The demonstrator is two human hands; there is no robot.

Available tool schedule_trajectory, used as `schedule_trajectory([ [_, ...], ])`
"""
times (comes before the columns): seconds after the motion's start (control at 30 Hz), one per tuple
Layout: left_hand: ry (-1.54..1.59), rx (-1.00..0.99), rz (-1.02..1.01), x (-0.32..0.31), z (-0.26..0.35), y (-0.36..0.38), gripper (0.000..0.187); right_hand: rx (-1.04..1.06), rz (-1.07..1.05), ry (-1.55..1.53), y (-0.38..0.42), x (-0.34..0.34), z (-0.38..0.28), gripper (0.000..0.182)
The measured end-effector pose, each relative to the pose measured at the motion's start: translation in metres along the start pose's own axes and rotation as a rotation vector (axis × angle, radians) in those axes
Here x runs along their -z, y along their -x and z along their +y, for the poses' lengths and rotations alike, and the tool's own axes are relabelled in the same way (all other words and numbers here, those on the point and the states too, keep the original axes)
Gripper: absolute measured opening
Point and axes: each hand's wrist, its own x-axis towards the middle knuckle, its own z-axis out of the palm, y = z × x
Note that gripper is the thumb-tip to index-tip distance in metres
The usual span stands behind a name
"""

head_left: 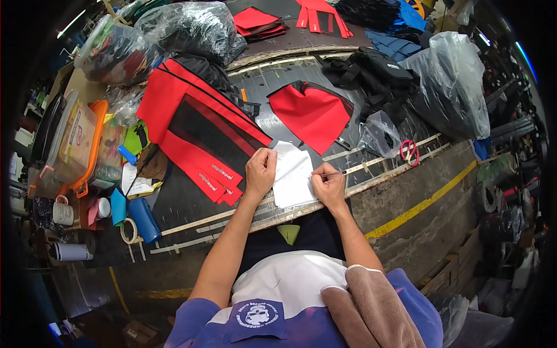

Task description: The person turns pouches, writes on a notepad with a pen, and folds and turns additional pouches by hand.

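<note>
White sheets of paper (293,182) lie at the front edge of the dark worktable, with faint writing on them. My right hand (329,187) rests on their right side, its fingers pinched round a thin dark pen (335,173). At the left side of the paper sits my left hand (261,170), its fingers curled closed; whatever may be inside them is hidden. Left of it, long red fabric panels (191,156) with black mesh and printed lettering lie stacked. Beyond the paper is a folded red fabric piece (310,113) with black trim.
Pink-handled scissors (409,153) and a clear plastic bag (380,136) lie to the right, below a black strapped bag (386,69). At left stand a blue bottle (144,220), a tape roll (129,231) and a plastic box (72,139). More red pieces (255,22) lie at the back.
</note>
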Motion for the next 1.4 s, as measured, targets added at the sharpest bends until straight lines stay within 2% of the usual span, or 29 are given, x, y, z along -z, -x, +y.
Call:
schedule_trajectory([
  [0.13,-0.004,0.007,-0.004,0.001,-0.002,0.002,0.025,0.041,-0.024,-0.001,0.000,0.003,0.001,0.009],
  [0.27,-0.002,-0.028,0.012,0.001,-0.003,0.001,0.024,-0.003,-0.059,-0.039,-0.001,0.003,0.016,0.009],
  [0.4,0.027,-0.038,0.030,0.003,-0.002,0.000,0.022,0.020,0.064,-0.107,-0.003,-0.002,0.025,0.009],
  [0.5,0.058,-0.065,-0.002,0.001,0.003,0.003,0.021,-0.142,0.149,-0.471,0.001,0.005,0.001,0.017],
  [0.6,0.075,-0.123,-0.055,0.005,0.020,0.004,0.022,-0.102,0.300,-0.468,0.018,0.037,0.005,0.020],
  [0.67,-0.179,-0.340,-0.129,0.010,0.035,0.005,0.030,-0.075,0.391,-0.461,0.020,0.057,0.011,0.022],
  [0.7,-0.304,-0.449,-0.162,0.010,0.040,0.006,0.035,-0.023,0.394,-0.353,0.021,0.068,0.017,0.022],
  [0.77,-0.291,-0.461,-0.237,0.007,0.044,0.007,0.041,0.062,0.402,-0.129,0.029,0.086,0.031,0.022],
  [0.83,-0.310,-0.463,-0.374,0.004,0.045,0.009,0.053,0.099,0.416,-0.083,0.020,0.076,0.048,0.023],
  [0.87,-0.292,-0.473,-0.390,0.004,0.043,0.009,0.053,0.136,0.406,-0.053,0.014,0.067,0.052,0.024],
  [0.93,-0.328,-0.490,-0.415,0.003,0.039,0.009,0.062,0.127,0.530,0.493,0.010,0.045,0.027,0.028],
  [1.13,-0.329,-0.538,-0.443,-0.002,0.020,0.003,0.072,0.063,0.562,0.531,0.001,0.042,0.025,0.029],
  [1.23,-0.307,-0.483,-0.453,-0.001,0.015,0.005,0.075,0.038,0.546,0.527,0.005,0.041,0.026,0.026],
  [1.4,-0.239,-0.499,-0.540,0.009,0.036,-0.001,0.078,0.052,0.532,0.534,0.000,0.040,0.024,0.026],
])
